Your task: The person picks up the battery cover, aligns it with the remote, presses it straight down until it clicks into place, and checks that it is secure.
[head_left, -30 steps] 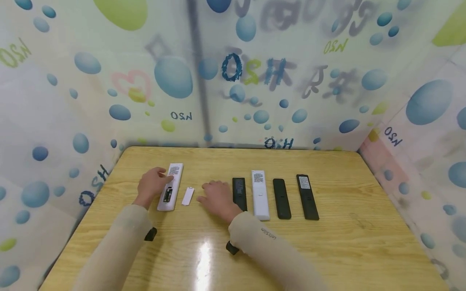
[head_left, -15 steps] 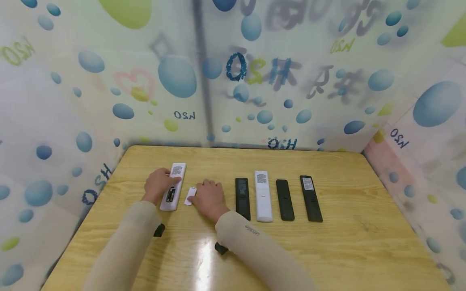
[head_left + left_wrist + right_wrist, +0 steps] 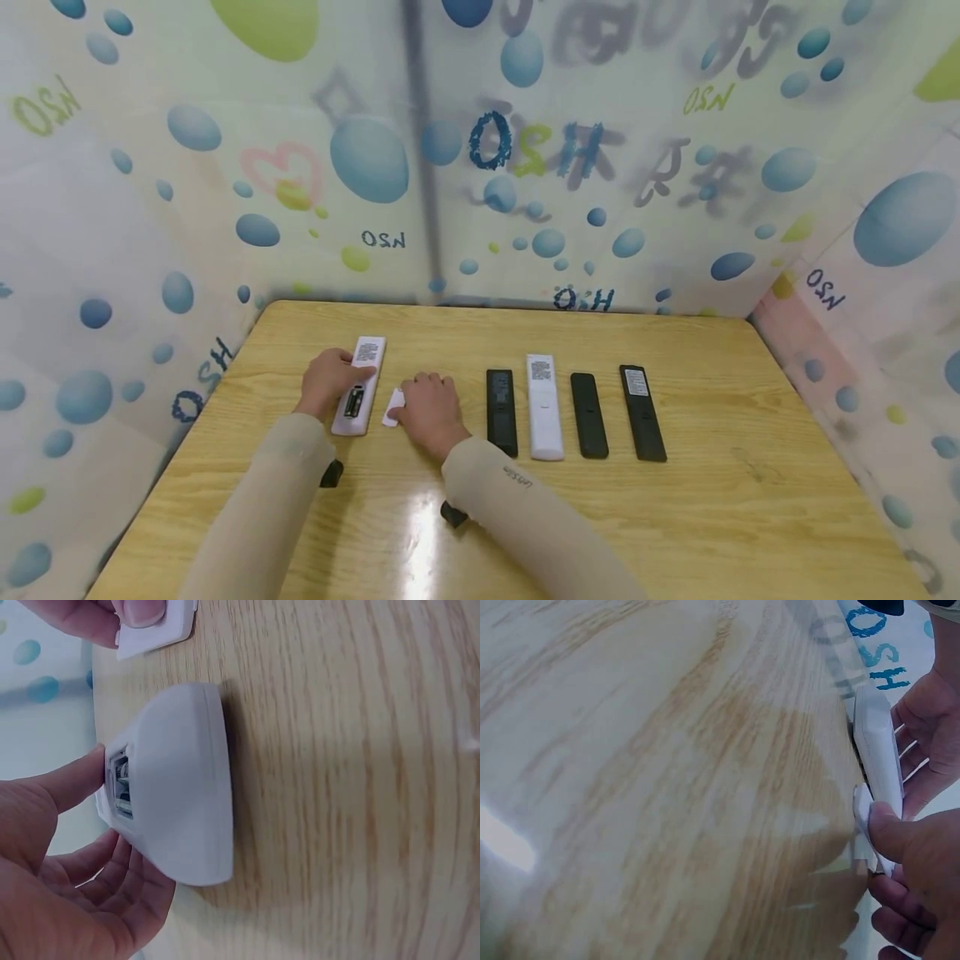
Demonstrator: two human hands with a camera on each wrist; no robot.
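A white remote control [image 3: 367,353] lies face down at the left of the table, its battery bay [image 3: 121,784] uncovered with batteries inside. My left hand [image 3: 326,383] holds it, thumb on the back and fingers along the left side. Just right of it is the small white battery cover [image 3: 393,407]. Between thumb and fingers my right hand [image 3: 433,414] pinches this cover; in the right wrist view the cover [image 3: 862,806] is tilted, one edge raised. Part of the cover is hidden behind the thumb.
To the right lie a black remote [image 3: 502,412], a second white remote [image 3: 545,408] and two more black remotes, one slim [image 3: 589,415] and one with a white label [image 3: 642,412]. A patterned curtain [image 3: 525,208] stands behind the wooden table [image 3: 720,517].
My right hand has moved left from beside the black remote to the battery cover and now pinches it. My left hand stays on the white remote. The view has shifted slightly.
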